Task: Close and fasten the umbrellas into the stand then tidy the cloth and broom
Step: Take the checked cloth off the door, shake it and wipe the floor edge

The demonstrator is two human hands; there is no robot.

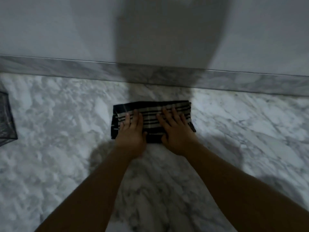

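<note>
Marble floor [50, 131], pale wall [50, 30] w/ marble skirting [50, 67] behind. Dark mesh bin [6, 118] far left edge. Folded striped cloth [150, 106] on floor nr skirting. Left hand [132, 131] & right hand [175, 129] flat on cloth, fingers spread, pressing.

A soft woven cloth [151, 114], matt, with dark and pale stripes, lies folded on a polished marble floor [66, 114] veined white and grey. The skirting [234, 81] is the same glossy marble. The wall [50, 30] above looks smooth, matt and painted. A dark mesh basket [6, 118] sits at the left edge.
</note>
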